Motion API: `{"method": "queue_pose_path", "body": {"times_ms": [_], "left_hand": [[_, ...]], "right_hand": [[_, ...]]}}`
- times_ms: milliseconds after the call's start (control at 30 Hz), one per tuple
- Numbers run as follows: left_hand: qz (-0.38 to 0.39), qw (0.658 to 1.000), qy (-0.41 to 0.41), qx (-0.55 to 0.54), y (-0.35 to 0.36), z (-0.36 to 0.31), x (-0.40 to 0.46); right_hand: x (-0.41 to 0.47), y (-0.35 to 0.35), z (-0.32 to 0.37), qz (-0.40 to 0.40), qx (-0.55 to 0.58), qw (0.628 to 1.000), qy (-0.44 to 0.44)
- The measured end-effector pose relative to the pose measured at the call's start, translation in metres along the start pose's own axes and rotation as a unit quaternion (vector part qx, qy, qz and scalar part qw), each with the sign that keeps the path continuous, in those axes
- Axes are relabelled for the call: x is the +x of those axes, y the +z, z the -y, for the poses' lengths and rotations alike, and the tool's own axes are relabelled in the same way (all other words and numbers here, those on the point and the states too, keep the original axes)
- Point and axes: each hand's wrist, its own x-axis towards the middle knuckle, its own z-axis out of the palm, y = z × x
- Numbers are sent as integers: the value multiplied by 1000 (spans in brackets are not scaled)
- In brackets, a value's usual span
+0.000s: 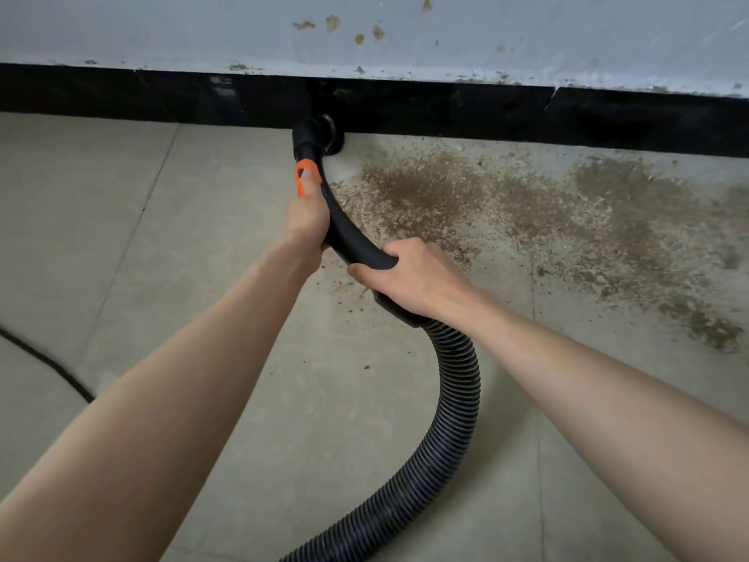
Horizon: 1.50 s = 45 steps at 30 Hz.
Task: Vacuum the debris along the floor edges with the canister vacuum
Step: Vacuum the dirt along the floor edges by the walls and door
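I hold the vacuum's curved black wand (344, 233) in both hands. My left hand (306, 215) is curled round its far part, thumb lying along the top and touching the orange slider (303, 176) just behind the nozzle. My right hand (409, 277) wraps the near end of the wand, fingers over the top and thumb underneath, right where the rigid piece meets the hose (450, 403).

The nozzle (320, 133) is a round black brush head. It sits on the floor (121, 237) against the black baseboard (446, 111), at the far edge of the room. The hose is black and ribbed; it loops down from my right hand, bulges to the right, and runs off the near edge of the view.

The debris (527, 212) is a wide brown scatter of fine crumbs and dust on the grey tiles, starting just right of the nozzle and spreading along the baseboard to the right edge. A few stray specks lie under the wand near my hands.

A thin black cord (44, 361) crosses the floor at the left. The wall (364, 30) above the baseboard is pale with brown smudges.
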Motion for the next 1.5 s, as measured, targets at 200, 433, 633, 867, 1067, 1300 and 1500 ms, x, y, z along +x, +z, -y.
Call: {"method": "queue_pose_path", "body": {"times_ms": [200,433,633,867,1067,1300,1500], "left_hand": [[1,998,16,59,42,15,-22],[20,999,8,49,84,15,-50],[67,996,-5,52,117,22,-71],[142,988,-11,52,146,25,-91],[220,974,2,56,164,34,-102],[298,954,-23,26,157,24,-107],[280,960,-31,4,115,16,-94]], "right_hand": [[-24,-13,-39,-35,-10,999,26],[-46,-34,-67,-65,1,996,63],[-69,-48,-87,-101,6,990,98],[-90,-61,-108,-142,12,980,139],[-101,-64,-111,-187,22,964,185],[-96,-65,-100,-233,77,948,203],[-82,-38,-72,-211,87,955,190]]}}
